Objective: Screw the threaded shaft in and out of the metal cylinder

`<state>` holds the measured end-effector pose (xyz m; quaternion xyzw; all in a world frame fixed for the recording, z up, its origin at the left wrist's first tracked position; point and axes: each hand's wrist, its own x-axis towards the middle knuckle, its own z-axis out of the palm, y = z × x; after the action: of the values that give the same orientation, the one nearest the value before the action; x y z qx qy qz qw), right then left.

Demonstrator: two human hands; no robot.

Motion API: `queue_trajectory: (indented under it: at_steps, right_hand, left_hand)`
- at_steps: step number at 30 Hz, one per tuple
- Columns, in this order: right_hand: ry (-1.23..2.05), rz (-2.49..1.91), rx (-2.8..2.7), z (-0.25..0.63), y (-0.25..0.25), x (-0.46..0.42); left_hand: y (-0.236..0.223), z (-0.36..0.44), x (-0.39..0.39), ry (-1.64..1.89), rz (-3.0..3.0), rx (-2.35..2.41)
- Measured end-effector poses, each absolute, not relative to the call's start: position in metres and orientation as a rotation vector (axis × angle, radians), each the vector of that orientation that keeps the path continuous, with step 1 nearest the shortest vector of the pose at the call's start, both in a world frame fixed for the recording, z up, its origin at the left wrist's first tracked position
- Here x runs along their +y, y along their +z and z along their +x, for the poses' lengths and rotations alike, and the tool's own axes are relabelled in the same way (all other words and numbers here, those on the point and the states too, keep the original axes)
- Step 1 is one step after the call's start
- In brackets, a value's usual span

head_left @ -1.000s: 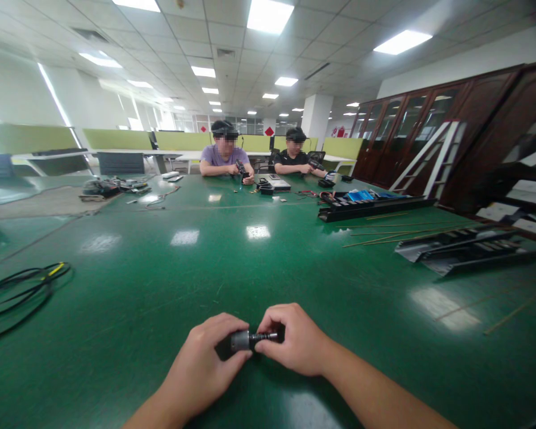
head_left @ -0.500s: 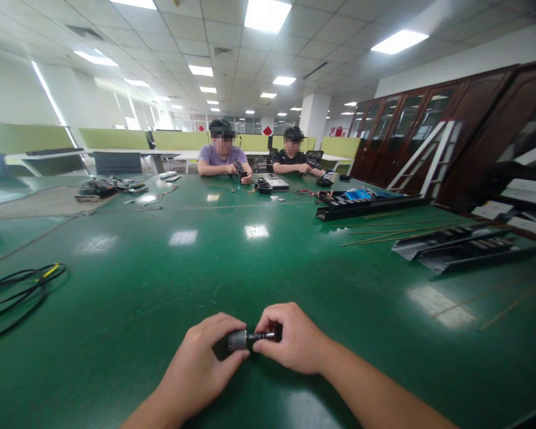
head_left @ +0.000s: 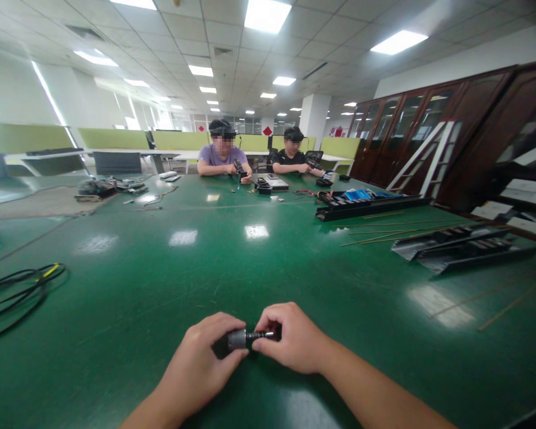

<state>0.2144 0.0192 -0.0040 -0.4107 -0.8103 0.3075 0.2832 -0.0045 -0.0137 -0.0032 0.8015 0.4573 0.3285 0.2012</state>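
Low over the near part of the green table, a small metal cylinder with a ribbed shaft (head_left: 237,339) lies sideways between my hands. My left hand (head_left: 205,357) grips its wide grey body, thumb below and fingers above. From the other side, my right hand (head_left: 290,336) closes its thumb and fingers around the thinner dark shaft, which has a shiny tip. The fingers of my right hand partly hide a dark piece at the shaft's far end, so I cannot tell its shape.
The green table (head_left: 214,262) stretches away in front of me. A coiled black cable (head_left: 22,292) lies at left. Metal channels (head_left: 455,247) and thin rods (head_left: 384,235) lie at right. Two people (head_left: 223,158) sit across the table, handling dark tools. A stepladder (head_left: 429,155) stands by the cabinets.
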Motion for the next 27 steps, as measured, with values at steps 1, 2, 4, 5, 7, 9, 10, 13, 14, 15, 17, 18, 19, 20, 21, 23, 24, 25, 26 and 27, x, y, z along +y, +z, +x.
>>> queue_trajectory:
  at_steps: [1, 2, 4, 5, 7, 9, 10, 13, 14, 15, 17, 18, 19, 20, 21, 23, 24, 25, 26, 27]
  right_hand:
    - [0.826, -1.097, -2.168, 0.2144, -0.0038, 0.0190]
    - [0.827, -1.095, -2.167, 0.2145, -0.0036, 0.0188]
    - [0.825, -1.096, -2.162, 0.2147, -0.0036, 0.0186]
    - [0.825, -1.096, -2.161, 0.2148, -0.0039, 0.0185]
    - [0.830, -1.098, -2.159, 0.2149, -0.0045, 0.0188]
    - [0.833, -1.097, -2.157, 0.2150, -0.0052, 0.0192]
    - [0.834, -1.096, -2.156, 0.2150, -0.0054, 0.0195]
    - [0.832, -1.094, -2.152, 0.2151, -0.0050, 0.0200]
    - [0.831, -1.094, -2.152, 0.2151, -0.0046, 0.0200]
    - [0.833, -1.096, -2.153, 0.2151, -0.0040, 0.0200]
    - [0.841, -1.104, -2.156, 0.2151, -0.0028, 0.0200]
    - [0.847, -1.108, -2.157, 0.2151, -0.0023, 0.0199]
    - [0.852, -1.111, -2.159, 0.2152, -0.0018, 0.0198]
    - [0.854, -1.113, -2.159, 0.2152, -0.0015, 0.0197]
    - [0.853, -1.115, -2.159, 0.2153, -0.0013, 0.0196]
    - [0.853, -1.119, -2.156, 0.2155, -0.0011, 0.0193]
    - [0.854, -1.120, -2.153, 0.2156, -0.0011, 0.0191]
    - [0.855, -1.119, -2.152, 0.2158, -0.0011, 0.0189]
    - [0.854, -1.118, -2.150, 0.2158, -0.0011, 0.0188]
    - [0.853, -1.116, -2.148, 0.2159, -0.0011, 0.0187]
  left_hand:
    - [-0.0031, -0.0045, -0.0138, 0.917, 2.240, 1.279]
    - [-0.0030, -0.0044, -0.0139, 0.915, 2.240, 1.279]
    - [-0.0026, -0.0041, -0.0139, 0.914, 2.239, 1.276]
    - [-0.0025, -0.0040, -0.0137, 0.914, 2.238, 1.275]
    - [-0.0027, -0.0038, -0.0129, 0.921, 2.233, 1.270]
    - [-0.0035, -0.0040, -0.0121, 0.927, 2.231, 1.265]
    - [-0.0040, -0.0043, -0.0118, 0.928, 2.232, 1.264]
    - [-0.0048, -0.0048, -0.0115, 0.930, 2.238, 1.262]
    - [-0.0046, -0.0049, -0.0115, 0.931, 2.238, 1.263]
    - [-0.0043, -0.0048, -0.0116, 0.934, 2.235, 1.264]
    - [-0.0034, -0.0044, -0.0119, 0.930, 2.229, 1.267]
    - [-0.0029, -0.0042, -0.0120, 0.928, 2.225, 1.270]
    - [-0.0025, -0.0040, -0.0121, 0.926, 2.222, 1.272]
    - [-0.0023, -0.0039, -0.0122, 0.923, 2.220, 1.274]
    - [-0.0024, -0.0039, -0.0124, 0.923, 2.218, 1.276]
    - [-0.0029, -0.0041, -0.0127, 0.928, 2.216, 1.274]
    - [-0.0033, -0.0043, -0.0129, 0.931, 2.216, 1.271]
    - [-0.0036, -0.0045, -0.0131, 0.934, 2.216, 1.269]
    - [-0.0039, -0.0046, -0.0132, 0.938, 2.216, 1.268]
    - [-0.0040, -0.0046, -0.0132, 0.941, 2.215, 1.268]
